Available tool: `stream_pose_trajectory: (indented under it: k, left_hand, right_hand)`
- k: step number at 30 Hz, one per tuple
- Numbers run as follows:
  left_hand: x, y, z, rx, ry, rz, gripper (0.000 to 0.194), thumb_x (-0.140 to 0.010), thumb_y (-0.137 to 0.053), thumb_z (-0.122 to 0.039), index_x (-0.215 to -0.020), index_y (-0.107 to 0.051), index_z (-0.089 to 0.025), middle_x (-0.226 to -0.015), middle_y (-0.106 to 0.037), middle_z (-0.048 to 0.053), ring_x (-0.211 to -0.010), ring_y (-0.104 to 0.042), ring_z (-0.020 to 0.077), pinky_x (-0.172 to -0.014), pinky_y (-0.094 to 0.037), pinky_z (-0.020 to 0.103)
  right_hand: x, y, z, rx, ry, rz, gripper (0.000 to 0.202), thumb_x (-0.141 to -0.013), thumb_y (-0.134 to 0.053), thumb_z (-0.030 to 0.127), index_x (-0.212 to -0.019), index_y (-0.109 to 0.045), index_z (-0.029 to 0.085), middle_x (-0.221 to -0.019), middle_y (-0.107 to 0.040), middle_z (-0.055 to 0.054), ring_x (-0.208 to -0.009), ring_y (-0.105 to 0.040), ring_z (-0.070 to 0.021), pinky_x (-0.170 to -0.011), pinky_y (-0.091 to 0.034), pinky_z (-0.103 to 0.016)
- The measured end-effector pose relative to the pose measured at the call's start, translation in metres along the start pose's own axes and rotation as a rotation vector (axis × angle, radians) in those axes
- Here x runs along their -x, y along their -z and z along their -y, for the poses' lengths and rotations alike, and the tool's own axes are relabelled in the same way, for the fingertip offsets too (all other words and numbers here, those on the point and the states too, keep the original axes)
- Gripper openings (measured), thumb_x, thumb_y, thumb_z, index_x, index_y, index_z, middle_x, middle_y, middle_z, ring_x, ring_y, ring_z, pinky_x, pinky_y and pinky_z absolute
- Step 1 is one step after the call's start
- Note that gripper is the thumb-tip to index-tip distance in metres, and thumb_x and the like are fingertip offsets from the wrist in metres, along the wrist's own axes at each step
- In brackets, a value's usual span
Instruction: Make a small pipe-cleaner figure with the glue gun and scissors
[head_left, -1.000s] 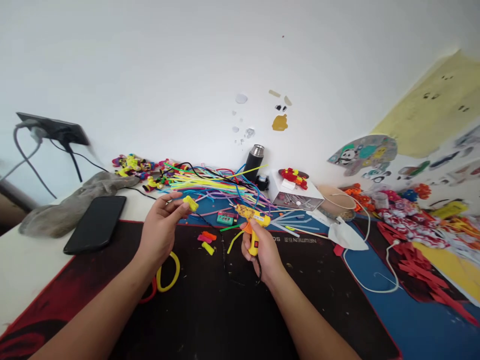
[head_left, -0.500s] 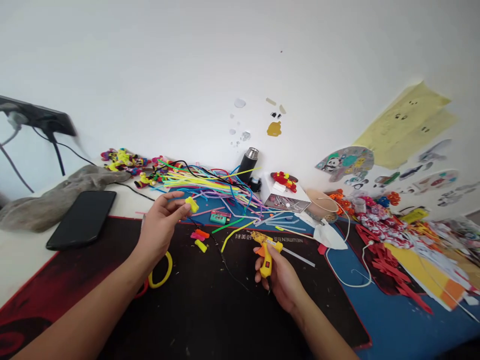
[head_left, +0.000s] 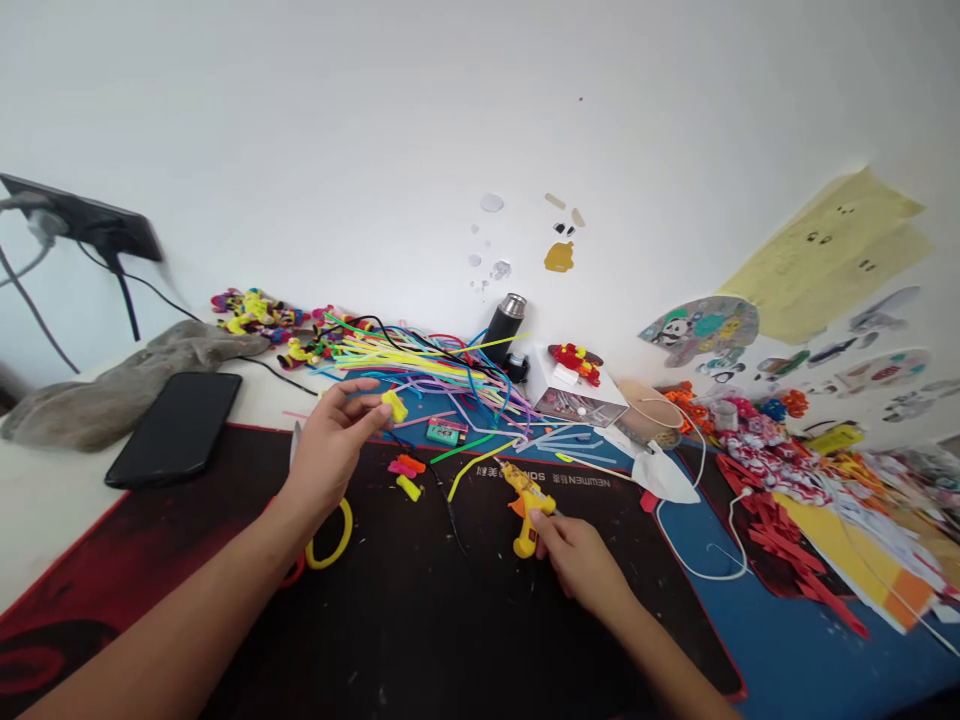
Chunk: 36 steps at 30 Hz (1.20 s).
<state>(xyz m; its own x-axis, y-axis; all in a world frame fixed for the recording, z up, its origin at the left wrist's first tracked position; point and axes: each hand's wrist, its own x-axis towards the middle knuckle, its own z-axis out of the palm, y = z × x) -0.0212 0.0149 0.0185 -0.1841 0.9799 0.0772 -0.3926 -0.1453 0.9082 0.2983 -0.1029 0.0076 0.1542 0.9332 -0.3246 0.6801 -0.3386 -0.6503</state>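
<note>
Between thumb and fingertips, my left hand (head_left: 339,432) pinches a small yellow piece (head_left: 394,405) above the back edge of the black mat (head_left: 420,620). My right hand (head_left: 576,556) is closed at the side of a yellow glue gun (head_left: 529,508), touching its body near the rear. The gun's nozzle points up and left. Below the left hand's piece lie a small pink and orange piece (head_left: 407,466) and another yellow piece (head_left: 409,488). A yellow pipe cleaner (head_left: 472,465) curves between the hands. Scissors with a yellow handle loop (head_left: 345,545) lie partly under my left forearm.
Colourful pipe cleaners (head_left: 420,360) are heaped at the back, near a black thermos (head_left: 502,328) and a white box (head_left: 574,400). A phone (head_left: 176,428) lies at the left. Red strips (head_left: 795,560) and a white cable (head_left: 701,577) are on the right.
My right hand has loosened its wrap round the glue gun's handle and now touches it from the right side. My left hand still holds the yellow piece. The view has shifted slightly.
</note>
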Motion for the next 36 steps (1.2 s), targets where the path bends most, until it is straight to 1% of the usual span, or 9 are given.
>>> stream_pose_trajectory:
  k: [3,7,13,16,19,23,28,32,36]
  left_hand:
    - [0.002,-0.002,-0.002,-0.003,-0.003,0.006,0.059,-0.062,-0.098,-0.042,-0.106,-0.067,-0.020,-0.081,-0.074,0.000,-0.071,-0.068,0.0178,-0.070,-0.054,0.030]
    - [0.004,-0.004,-0.002,-0.024,-0.012,0.034,0.056,-0.064,-0.096,-0.042,-0.107,-0.067,-0.021,-0.081,-0.072,-0.001,-0.072,-0.068,0.0183,-0.070,-0.055,0.031]
    - [0.006,-0.004,-0.002,-0.061,-0.018,0.067,0.054,-0.067,-0.095,-0.042,-0.107,-0.066,-0.022,-0.083,-0.072,-0.001,-0.072,-0.068,0.0173,-0.072,-0.056,0.031]
    - [0.006,-0.004,-0.003,-0.062,-0.030,0.074,0.052,-0.068,-0.094,-0.041,-0.107,-0.066,-0.022,-0.083,-0.072,-0.001,-0.073,-0.068,0.0182,-0.072,-0.056,0.032]
    - [0.006,-0.004,-0.003,-0.062,-0.035,0.075,0.049,-0.069,-0.093,-0.041,-0.107,-0.067,-0.023,-0.083,-0.070,-0.001,-0.073,-0.068,0.0188,-0.073,-0.057,0.033]
    - [0.006,-0.004,-0.002,-0.069,-0.018,0.076,0.049,-0.070,-0.093,-0.039,-0.108,-0.067,-0.024,-0.086,-0.070,-0.001,-0.074,-0.068,0.0189,-0.076,-0.058,0.035]
    - [0.007,-0.003,-0.001,-0.079,0.001,0.086,0.050,-0.071,-0.093,-0.040,-0.110,-0.067,-0.023,-0.087,-0.071,-0.001,-0.075,-0.068,0.0187,-0.076,-0.058,0.034]
    - [0.007,-0.002,0.002,-0.094,0.004,0.084,0.048,-0.073,-0.093,-0.038,-0.110,-0.066,-0.022,-0.085,-0.072,-0.001,-0.075,-0.068,0.0179,-0.074,-0.057,0.032]
    - [0.006,0.000,0.006,-0.110,0.014,0.106,0.049,-0.074,-0.092,-0.036,-0.113,-0.066,-0.022,-0.087,-0.074,0.000,-0.076,-0.069,0.0179,-0.073,-0.057,0.031]
  right_hand:
    - [0.007,-0.002,-0.008,0.136,0.189,-0.112,0.058,-0.106,-0.049,0.063,-0.067,-0.061,0.022,-0.062,-0.061,-0.002,-0.059,-0.058,-0.0187,-0.059,-0.038,-0.029]
    - [0.006,-0.025,0.005,0.175,0.350,-0.122,0.044,-0.107,-0.055,0.056,-0.081,-0.070,0.023,-0.068,-0.067,0.000,-0.064,-0.061,-0.0184,-0.065,-0.041,-0.029]
    - [-0.017,-0.074,0.077,0.277,0.560,-0.081,0.014,-0.103,-0.069,0.039,-0.104,-0.077,0.027,-0.080,-0.077,0.002,-0.076,-0.072,-0.0188,-0.072,-0.042,-0.030]
    - [-0.024,-0.084,0.110,0.342,0.550,-0.050,0.015,-0.103,-0.070,0.038,-0.107,-0.078,0.026,-0.089,-0.082,-0.003,-0.082,-0.076,-0.0233,-0.072,-0.043,-0.032]
    - [-0.030,-0.085,0.128,0.430,0.504,-0.020,0.019,-0.102,-0.070,0.039,-0.113,-0.078,0.025,-0.092,-0.084,-0.007,-0.086,-0.079,-0.0285,-0.072,-0.046,-0.034]
    - [-0.038,-0.087,0.134,0.532,0.501,0.031,0.022,-0.102,-0.071,0.039,-0.115,-0.077,0.023,-0.100,-0.084,-0.011,-0.094,-0.080,-0.0335,-0.074,-0.049,-0.036]
    - [-0.046,-0.098,0.133,0.559,0.547,0.040,0.016,-0.100,-0.070,0.032,-0.108,-0.076,0.020,-0.095,-0.083,-0.012,-0.087,-0.079,-0.0330,-0.069,-0.046,-0.036]
    - [-0.046,-0.105,0.132,0.363,0.561,0.049,0.007,-0.097,-0.071,0.027,-0.099,-0.075,0.022,-0.077,-0.077,-0.004,-0.074,-0.073,-0.0251,-0.062,-0.038,-0.031]
    - [-0.048,-0.100,0.125,0.024,0.540,0.050,0.007,-0.096,-0.071,0.028,-0.091,-0.070,0.023,-0.061,-0.061,0.004,-0.056,-0.056,-0.0154,-0.058,-0.033,-0.028]
